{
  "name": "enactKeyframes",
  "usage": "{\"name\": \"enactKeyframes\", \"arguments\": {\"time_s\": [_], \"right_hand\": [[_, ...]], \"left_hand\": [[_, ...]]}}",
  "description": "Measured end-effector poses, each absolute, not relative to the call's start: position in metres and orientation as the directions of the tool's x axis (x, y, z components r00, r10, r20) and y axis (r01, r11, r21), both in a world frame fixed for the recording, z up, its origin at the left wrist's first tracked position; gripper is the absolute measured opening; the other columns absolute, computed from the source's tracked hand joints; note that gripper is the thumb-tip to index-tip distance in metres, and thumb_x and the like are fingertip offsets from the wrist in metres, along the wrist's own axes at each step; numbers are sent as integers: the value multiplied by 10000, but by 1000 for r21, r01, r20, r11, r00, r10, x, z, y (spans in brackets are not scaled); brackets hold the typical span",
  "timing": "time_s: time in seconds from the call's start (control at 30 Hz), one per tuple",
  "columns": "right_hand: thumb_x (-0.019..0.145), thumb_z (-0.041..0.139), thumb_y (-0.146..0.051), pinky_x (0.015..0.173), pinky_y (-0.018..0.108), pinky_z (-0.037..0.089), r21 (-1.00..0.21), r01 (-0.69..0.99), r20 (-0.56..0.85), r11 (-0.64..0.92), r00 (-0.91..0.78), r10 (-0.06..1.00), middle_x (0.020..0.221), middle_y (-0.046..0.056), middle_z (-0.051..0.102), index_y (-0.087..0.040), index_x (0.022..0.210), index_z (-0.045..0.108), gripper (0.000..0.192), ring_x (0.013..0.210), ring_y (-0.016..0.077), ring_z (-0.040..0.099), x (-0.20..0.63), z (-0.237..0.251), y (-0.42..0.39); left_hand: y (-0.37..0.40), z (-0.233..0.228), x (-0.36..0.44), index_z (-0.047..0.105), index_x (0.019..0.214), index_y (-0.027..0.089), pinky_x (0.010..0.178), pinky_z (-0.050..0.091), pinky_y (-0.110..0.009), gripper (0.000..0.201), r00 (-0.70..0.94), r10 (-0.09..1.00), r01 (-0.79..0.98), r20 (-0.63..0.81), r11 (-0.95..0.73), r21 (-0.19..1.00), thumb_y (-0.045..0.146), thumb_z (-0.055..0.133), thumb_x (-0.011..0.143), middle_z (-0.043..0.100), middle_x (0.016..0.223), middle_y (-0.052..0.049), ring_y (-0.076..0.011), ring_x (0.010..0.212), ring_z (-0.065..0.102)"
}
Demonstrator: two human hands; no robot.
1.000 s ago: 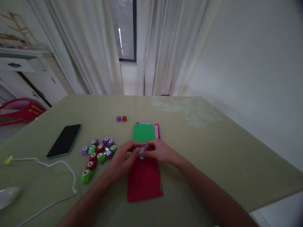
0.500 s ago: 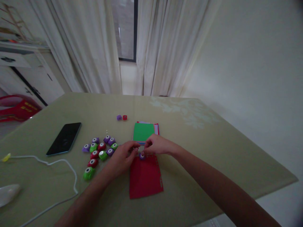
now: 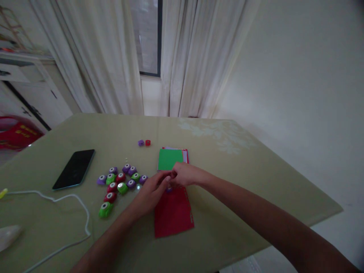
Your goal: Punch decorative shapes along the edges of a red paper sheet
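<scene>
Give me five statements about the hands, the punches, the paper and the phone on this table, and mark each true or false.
1. Both hands meet at the far edge of the red sheet. True.
2. The phone lies to the right of the green paper stack. False: it lies far to the left.
3. A cluster of small punches sits left of the left hand. True.
4. The right hand rests on the phone. False: it is at the small purple punch on the red sheet.
5. A white cable lies on the table. True.

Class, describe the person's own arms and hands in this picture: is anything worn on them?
Both arms are bare as far as the frame shows. No sleeve, watch, bracelet or glove shows on the left hand or the right hand. The dim light hides any rings.
</scene>
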State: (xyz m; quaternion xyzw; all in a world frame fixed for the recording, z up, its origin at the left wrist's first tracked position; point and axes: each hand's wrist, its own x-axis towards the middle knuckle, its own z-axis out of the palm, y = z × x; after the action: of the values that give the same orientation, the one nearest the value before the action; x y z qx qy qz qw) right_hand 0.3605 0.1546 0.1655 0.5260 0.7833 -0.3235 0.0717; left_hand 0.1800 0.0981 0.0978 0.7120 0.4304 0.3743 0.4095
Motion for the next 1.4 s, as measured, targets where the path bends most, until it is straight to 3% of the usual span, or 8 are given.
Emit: {"name": "enactKeyframes", "arguments": {"time_s": [0.37, 0.73, 0.9, 1.1, 1.23, 1.4], "right_hand": [[833, 830, -237, 555, 198, 421, -449, 859, -523, 244, -475, 708, 618, -17, 671, -142, 760, 798, 124, 592, 121, 630, 355, 172, 155], [782, 889, -315, 529, 246, 344, -277, 888, -531, 368, -460, 711, 709, 62, 738, -109, 846, 847, 219, 662, 181, 648, 342, 178, 158], [820, 854, -274, 534, 231, 360, -358, 869, -553, 343, -493, 672, 641, 14, 701, -116, 804, 833, 160, 611, 148, 626, 348, 175, 163], [868, 779, -187, 596, 204, 414, -503, 820, -464, 274, -524, 715, 724, -4, 743, -136, 890, 831, 76, 666, 128, 659, 370, 161, 162], [831, 870, -248, 638, 205, 436, -566, 788, -380, 241, -509, 772, 851, 11, 754, -128, 1041, 801, 251, 762, 140, 665, 390, 140, 147], [735, 940, -185, 615, 220, 381, -693, 706, -291, 144, -457, 840, 771, -28, 680, -160, 883, 761, 233, 724, 138, 597, 399, 114, 133]], "left_hand": [[101, 94, 177, 732, 1293, 215, 1039, 581, -414, 404, 355, 922, 255, 153, -254, 933, 493, 517, 1094, 807, 1292, -86, -285, 1195, 745], [102, 95, 179, 727, 1273, 198, 1040, 560, -420, 428, 352, 927, 282, 130, -237, 930, 483, 465, 1092, 795, 1283, -105, -285, 1140, 735], [99, 105, 168, 719, 1285, 214, 987, 579, -420, 379, 432, 898, 328, 80, -239, 914, 460, 574, 1035, 800, 1231, -103, -294, 1110, 748], [89, 107, 164, 743, 1147, 216, 982, 544, -474, 292, 465, 883, 580, 71, -364, 729, 340, 743, 882, 746, 1201, -121, -341, 1099, 708], [89, 103, 167, 734, 1097, 205, 954, 545, -450, 251, 478, 877, 593, 43, -358, 721, 258, 750, 853, 722, 1168, -114, -328, 1076, 699], [91, 100, 167, 728, 1108, 182, 958, 533, -439, 249, 501, 864, 576, 50, -377, 725, 200, 702, 861, 706, 1158, -116, -308, 1068, 688]]}}
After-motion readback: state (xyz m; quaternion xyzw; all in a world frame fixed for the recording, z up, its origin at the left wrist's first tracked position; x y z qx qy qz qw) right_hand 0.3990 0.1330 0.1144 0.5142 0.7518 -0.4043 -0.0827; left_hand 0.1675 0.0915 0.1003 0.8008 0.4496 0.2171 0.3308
